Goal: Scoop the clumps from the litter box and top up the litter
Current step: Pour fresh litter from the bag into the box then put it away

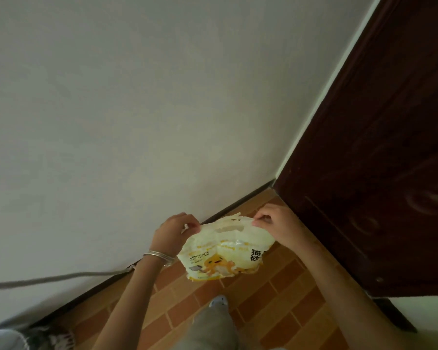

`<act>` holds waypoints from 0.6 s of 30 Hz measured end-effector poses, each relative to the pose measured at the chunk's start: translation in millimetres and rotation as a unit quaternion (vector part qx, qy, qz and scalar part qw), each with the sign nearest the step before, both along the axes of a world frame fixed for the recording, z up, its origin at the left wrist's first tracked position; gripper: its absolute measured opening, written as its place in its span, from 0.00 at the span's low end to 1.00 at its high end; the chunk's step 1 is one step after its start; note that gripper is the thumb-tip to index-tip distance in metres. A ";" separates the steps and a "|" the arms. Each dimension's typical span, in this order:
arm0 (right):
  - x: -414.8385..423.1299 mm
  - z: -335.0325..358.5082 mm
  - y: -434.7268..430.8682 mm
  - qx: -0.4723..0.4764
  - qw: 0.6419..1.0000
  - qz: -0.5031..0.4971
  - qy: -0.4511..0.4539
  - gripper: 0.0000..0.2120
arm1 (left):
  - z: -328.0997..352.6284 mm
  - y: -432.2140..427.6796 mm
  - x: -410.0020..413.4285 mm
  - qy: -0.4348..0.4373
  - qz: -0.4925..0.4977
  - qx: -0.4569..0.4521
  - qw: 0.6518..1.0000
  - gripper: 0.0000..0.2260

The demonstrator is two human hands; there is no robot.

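A white and yellow bag of bentonite cat litter [223, 253] hangs in front of me above the tiled floor. My left hand [173, 232] pinches the bag's top edge at its left end; a silver bangle sits on that wrist. My right hand [276, 223] pinches the same top edge at its right end. A carry-handle cut-out shows just under the top strip between my hands. No litter box or scoop is in view.
A pale wall [137, 109] fills the left and top. A dark brown door [390, 160] stands on the right. Orange brick-pattern floor tiles [263, 311] lie below, with my shoe [218, 301] on them. A grey cable [61, 277] runs along the wall.
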State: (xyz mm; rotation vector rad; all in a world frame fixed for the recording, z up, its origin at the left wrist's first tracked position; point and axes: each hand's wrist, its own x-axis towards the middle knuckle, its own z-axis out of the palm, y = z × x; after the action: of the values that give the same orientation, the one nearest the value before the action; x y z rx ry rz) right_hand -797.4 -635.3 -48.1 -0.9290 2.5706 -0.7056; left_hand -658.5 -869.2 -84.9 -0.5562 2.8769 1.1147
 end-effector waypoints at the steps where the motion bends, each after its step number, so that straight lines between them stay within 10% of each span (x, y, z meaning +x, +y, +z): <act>1: -11.3 -6.3 -3.7 0.001 1.000 0.008 -0.004 0.05 | -4.4 -2.4 -8.2 -0.007 0.008 0.004 1.000 0.03; 18: -165.5 -179.9 -58.9 0.125 0.975 0.165 -0.079 0.07 | -153.1 4.6 -105.7 -0.097 0.151 0.043 0.983 0.04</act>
State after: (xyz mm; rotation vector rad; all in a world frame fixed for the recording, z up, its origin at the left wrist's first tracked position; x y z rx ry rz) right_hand -962.9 -694.1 -228.0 -1.1263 2.2265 -0.3377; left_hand -764.2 -864.6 -237.9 -1.0609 2.6240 1.1363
